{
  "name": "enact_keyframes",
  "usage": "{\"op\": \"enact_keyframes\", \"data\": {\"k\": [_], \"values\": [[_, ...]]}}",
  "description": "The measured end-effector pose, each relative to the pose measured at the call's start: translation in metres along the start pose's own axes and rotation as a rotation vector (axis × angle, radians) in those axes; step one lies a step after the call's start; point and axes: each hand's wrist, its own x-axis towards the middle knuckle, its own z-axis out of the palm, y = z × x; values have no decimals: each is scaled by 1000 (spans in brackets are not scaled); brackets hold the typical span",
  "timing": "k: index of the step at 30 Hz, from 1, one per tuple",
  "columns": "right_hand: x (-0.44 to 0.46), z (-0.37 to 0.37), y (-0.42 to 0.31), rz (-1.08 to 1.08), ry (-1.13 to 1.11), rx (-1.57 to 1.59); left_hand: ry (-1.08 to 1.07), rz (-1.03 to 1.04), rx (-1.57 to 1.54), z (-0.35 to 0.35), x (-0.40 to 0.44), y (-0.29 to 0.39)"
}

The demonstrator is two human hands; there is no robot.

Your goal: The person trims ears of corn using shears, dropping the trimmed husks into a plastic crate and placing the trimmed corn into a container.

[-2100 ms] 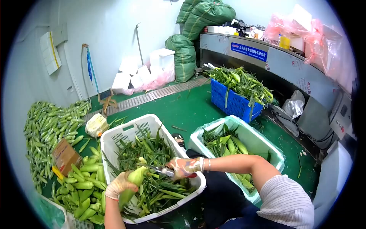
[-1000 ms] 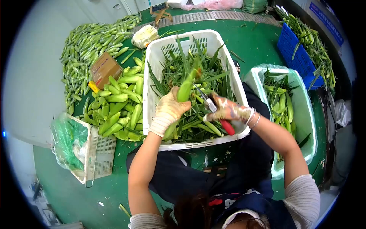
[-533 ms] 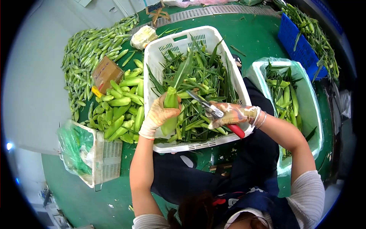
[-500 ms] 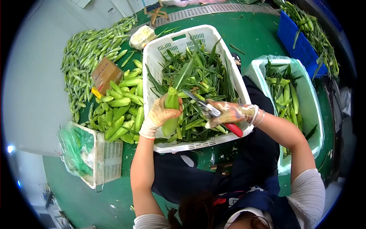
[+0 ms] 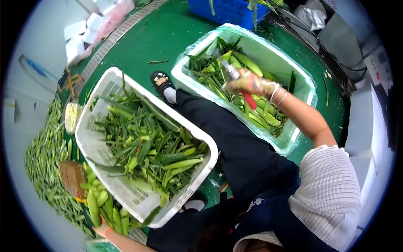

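Note:
My right hand (image 5: pixel 247 82), in a stained glove, is closed around pruning shears with a red handle (image 5: pixel 249 101) and metal head. It is over a white crate lined with a clear bag (image 5: pixel 303 80), which holds green corn ears and leaves (image 5: pixel 252 64). At the lower left my left hand (image 5: pixel 102 228) is at the edge of a pile of husked corn ears (image 5: pixel 110 208). Its fingers are around the lower end of a green ear of corn (image 5: pixel 93 206), partly hidden. A white crate (image 5: pixel 208 145) full of cut leaves and husk trimmings (image 5: pixel 142 147) stands between my hands.
A larger heap of wrapped green ears (image 5: pixel 48 168) lies along the left wall. Beside the pile is a cardboard box (image 5: pixel 72 178). A blue crate (image 5: pixel 226 11) stands at the back. White foam blocks (image 5: pixel 77 42) lie at upper left, and machinery (image 5: pixel 380 69) stands at right.
My view has turned to the right. My left hand has moved from above the trimmings crate down to the corn pile with the ear. The shears have moved over the lined crate.

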Motion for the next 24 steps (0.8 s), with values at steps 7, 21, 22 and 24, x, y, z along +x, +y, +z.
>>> {"op": "enact_keyframes", "data": {"k": [7, 21, 22, 24], "values": [[120, -72, 148, 389, 453, -76, -147, -699, -539, 57, 90, 20], [159, -42, 130, 76, 612, 756, -897, 182, -1054, -64, -69, 257], [150, -50, 140, -128, 612, 1000, -915, 279, -1036, -73, -83, 265], [123, -70, 128, -249, 622, 974, -899, 375, -1038, -99, -120, 296]]}}
